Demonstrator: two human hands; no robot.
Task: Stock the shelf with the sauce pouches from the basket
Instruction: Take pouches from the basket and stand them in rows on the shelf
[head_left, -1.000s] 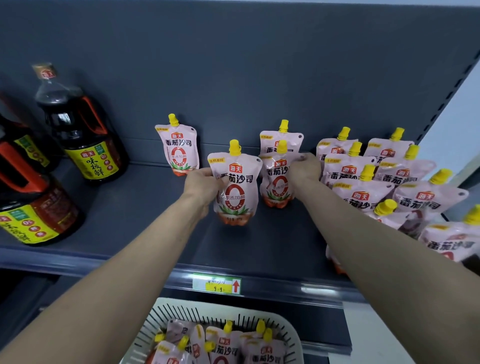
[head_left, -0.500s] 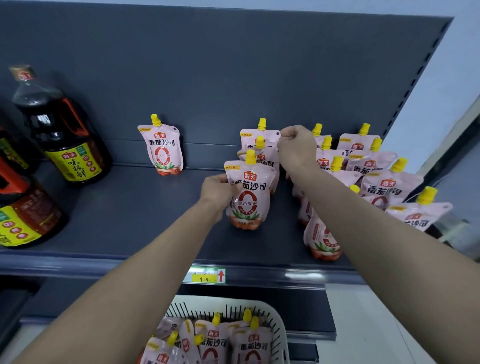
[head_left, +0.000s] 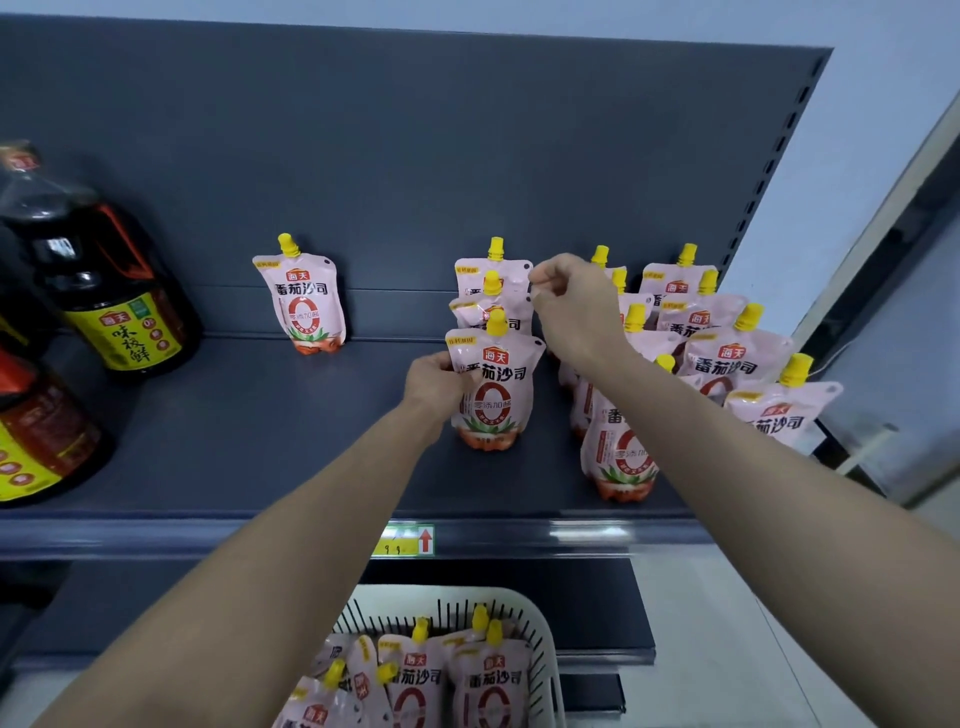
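Pink sauce pouches with yellow caps stand on the dark grey shelf (head_left: 208, 441). My left hand (head_left: 436, 384) grips the left edge of the front pouch (head_left: 493, 389) of a middle row, which stands upright. My right hand (head_left: 571, 306) pinches the top right corner of a pouch (head_left: 498, 275) at the back of that row. A single pouch (head_left: 304, 299) stands alone at the back left. Several more pouches (head_left: 727, 353) crowd the right side. The white basket (head_left: 545, 639) below holds several pouches (head_left: 488, 686).
Large dark soy sauce bottles (head_left: 114, 291) stand at the shelf's left end, another (head_left: 36, 431) nearer the front. A yellow price tag (head_left: 405, 540) sits on the shelf's front rail. Bare shelf lies between the bottles and the middle row. A pale wall borders the right.
My right hand rose from the side of the second pouch to the top corner of a back pouch. My left hand kept its hold on the front pouch, now set closer to its row.
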